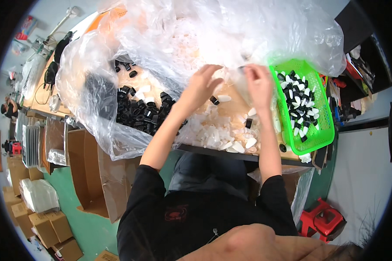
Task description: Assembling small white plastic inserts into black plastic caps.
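Note:
My left hand hovers over the table with its fingers curved and apart, and nothing shows in it. Just below its fingertips lie a small black cap and a white oval piece. My right hand is blurred, its fingers pinched together beside the green basket. A small dark thing shows at those fingertips, too smeared to name. White and translucent plastic pieces are heaped between my forearms. Left of them, black caps lie piled inside the opening of a clear plastic bag.
The green basket at the table's right holds joined black-and-white pieces. Large clear plastic sheeting covers the far side. A cardboard box stands below the table's left front edge. Red stools are at the lower right.

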Demonstrator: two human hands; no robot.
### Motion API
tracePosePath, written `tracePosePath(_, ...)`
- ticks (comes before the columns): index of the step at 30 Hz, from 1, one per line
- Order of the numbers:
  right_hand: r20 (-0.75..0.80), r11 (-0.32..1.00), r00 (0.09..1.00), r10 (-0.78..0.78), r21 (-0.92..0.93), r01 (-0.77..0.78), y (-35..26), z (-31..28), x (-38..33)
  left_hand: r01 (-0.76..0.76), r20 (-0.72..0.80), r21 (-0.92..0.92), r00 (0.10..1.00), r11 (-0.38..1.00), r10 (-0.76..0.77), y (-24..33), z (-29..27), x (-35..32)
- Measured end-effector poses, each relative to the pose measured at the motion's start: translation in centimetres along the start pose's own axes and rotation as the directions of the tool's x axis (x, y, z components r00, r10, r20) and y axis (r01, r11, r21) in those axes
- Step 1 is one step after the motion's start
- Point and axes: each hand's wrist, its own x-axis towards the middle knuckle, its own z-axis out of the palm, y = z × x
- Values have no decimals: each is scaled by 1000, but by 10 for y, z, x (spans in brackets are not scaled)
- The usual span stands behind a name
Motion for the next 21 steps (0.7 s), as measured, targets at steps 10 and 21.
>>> tracePosePath(10, -397, 829, 910, -122, -545, -127, 46, -91, 26, 231, 153, 635, 898, 738, -413, -68, -130, -91)
tracePosePath(21, 230, 910, 953, -196, -320, 264, 66, 4, -3, 385, -136, -112, 907, 916, -398, -40, -105, -40)
